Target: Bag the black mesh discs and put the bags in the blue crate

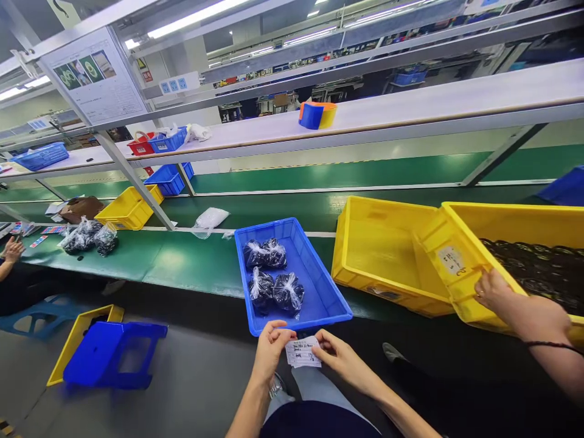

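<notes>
The person's left hand (271, 350) and right hand (340, 359) are both closed in a pinch on a handwritten paper slip (302, 351), holding it between them just in front of the near rim of a blue plastic tray (322, 261). A metal wristwatch (275, 386) sits on the left wrist. The tray stands on a green workbench (191, 267) and holds 4 clear plastic bags (288, 292) of black items, set in 2 rows of 2.

To the right of the tray is an empty yellow plastic crate (383, 255). A co-worker's hand (495, 292) grips the edge of a second yellow crate (465, 286), which is tilted against the first and filled with dark rings (538, 274). Another co-worker's hand (13, 249) rests at the far left, near 3 more bagged bundles (86, 236). A blue plastic stool (112, 356) lies tipped on the floor beside a yellow tray (82, 340). An orange-and-blue tape roll (318, 115) sits on the upper shelf (410, 115).
</notes>
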Available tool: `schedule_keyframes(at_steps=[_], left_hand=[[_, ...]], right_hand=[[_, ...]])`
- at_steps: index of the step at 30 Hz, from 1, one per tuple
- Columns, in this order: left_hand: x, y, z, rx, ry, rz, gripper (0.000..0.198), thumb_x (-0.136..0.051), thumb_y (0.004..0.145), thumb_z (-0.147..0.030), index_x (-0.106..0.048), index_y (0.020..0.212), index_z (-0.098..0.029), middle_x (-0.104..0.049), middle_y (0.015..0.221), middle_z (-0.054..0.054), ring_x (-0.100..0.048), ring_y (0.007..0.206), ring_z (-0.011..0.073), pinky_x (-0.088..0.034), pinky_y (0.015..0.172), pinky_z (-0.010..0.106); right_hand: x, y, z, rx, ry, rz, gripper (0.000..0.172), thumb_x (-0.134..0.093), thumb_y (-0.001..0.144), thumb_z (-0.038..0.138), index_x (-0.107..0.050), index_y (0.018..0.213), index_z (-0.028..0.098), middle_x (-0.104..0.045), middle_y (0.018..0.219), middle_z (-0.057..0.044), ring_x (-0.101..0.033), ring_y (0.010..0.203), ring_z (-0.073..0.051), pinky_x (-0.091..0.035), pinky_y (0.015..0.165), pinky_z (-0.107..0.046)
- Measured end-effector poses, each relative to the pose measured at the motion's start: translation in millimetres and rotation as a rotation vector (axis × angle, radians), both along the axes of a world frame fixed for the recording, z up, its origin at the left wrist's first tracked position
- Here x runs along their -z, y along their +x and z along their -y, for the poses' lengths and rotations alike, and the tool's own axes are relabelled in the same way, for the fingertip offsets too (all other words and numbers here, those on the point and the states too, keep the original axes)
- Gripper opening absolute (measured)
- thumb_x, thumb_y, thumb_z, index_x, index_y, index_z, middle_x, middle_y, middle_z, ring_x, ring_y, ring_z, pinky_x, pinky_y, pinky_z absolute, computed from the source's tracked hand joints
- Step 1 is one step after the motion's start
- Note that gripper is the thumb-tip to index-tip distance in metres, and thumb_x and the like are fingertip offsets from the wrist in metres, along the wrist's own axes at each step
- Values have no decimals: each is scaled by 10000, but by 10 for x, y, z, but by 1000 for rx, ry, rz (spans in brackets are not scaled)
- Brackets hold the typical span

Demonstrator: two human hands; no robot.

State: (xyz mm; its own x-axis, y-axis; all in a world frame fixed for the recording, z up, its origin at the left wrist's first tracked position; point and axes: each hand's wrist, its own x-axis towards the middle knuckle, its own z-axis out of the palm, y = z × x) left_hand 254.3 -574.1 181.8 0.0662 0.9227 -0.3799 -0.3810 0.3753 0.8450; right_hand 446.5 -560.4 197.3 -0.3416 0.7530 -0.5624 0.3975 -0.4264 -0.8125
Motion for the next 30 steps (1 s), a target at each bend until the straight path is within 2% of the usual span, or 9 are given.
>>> schedule_keyframes(at_steps=[3, 6, 10, 13, 16, 18, 23, 27, 30], left_hand=[[170, 35, -111, 41, 42, -133, 599, -830, 659, -533, -598, 1012, -107, -717, 866, 145, -686, 824, 231, -490, 836, 350], [300, 61, -194, 3, 72, -231, 512, -815, 686, -497, -610, 957, -115, -706, 848, 139, -681, 806, 235, -479, 819, 349], [344, 44, -170, -71, 153, -398, 341, -700, 822, -432, -642, 966, -129, -690, 905, 132, -650, 861, 238, -460, 829, 352], [345, 36, -50, -96, 224, -490, 251, -654, 864, -348, -697, 1010, -148, -683, 1022, 146, -620, 993, 260, -432, 947, 385], [424, 60, 79, -8, 394, -645, 264, -554, 921, -241, -713, 1122, -178, -681, 1149, 152, -595, 1132, 279, -398, 1063, 444], [528, 87, 132, 87, 588, -829, 352, -457, 950, -174, -673, 1228, -180, -662, 1245, 144, -582, 1212, 275, -410, 1093, 484], [772, 167, 145, 257, 995, -1268, 441, -370, 928, -63, -585, 1312, -86, -607, 1356, 140, -525, 1328, 235, -450, 1117, 478], [902, 248, 93, 413, 1103, -1429, 508, -362, 929, -63, -497, 1418, -67, -497, 1482, 125, -398, 1432, 233, -402, 1167, 442], [1026, 302, 40, 438, 1095, -1519, 526, -359, 947, -100, -443, 1464, -46, -423, 1532, 139, -343, 1460, 257, -385, 1174, 445]], right_hand=[[138, 96, -22, -24, 10, 24, 784, -517, 661, 816, -505, 990, 104, -596, 960, -23, -508, 821, 24, -407, 760, -88], [312, 141, -66, -27, 8, 11, 792, -516, 661, 817, -525, 993, 98, -599, 985, -29, -517, 845, 18, -412, 793, -95], [516, 167, -150, 26, 13, -20, 833, -508, 636, 850, -517, 981, 92, -596, 975, -29, -500, 819, 24, -398, 774, -97], [622, 173, -198, 51, 4, -35, 880, -497, 618, 874, -507, 1008, 85, -598, 990, -35, -482, 788, 35, -376, 731, -91], [725, 171, -212, 59, -7, -44, 905, -498, 603, 885, -495, 1017, 80, -602, 981, -38, -470, 758, 42, -357, 689, -84], [803, 168, -205, 64, -20, -50, 914, -517, 580, 888, -489, 1008, 81, -609, 963, -40, -470, 740, 44, -358, 672, -82], [989, 163, -186, 88, -41, -53, 926, -546, 534, 897, -481, 984, 91, -613, 897, -36, -457, 689, 50, -354, 631, -78], [1078, 157, -183, 95, -27, -54, 921, -507, 559, 910, -483, 989, 96, -605, 871, -29, -436, 669, 59, -353, 616, -73], [1130, 143, -192, 96, -4, -36, 931, -456, 570, 934, -479, 979, 98, -601, 864, -25, -429, 662, 58, -362, 614, -80]])
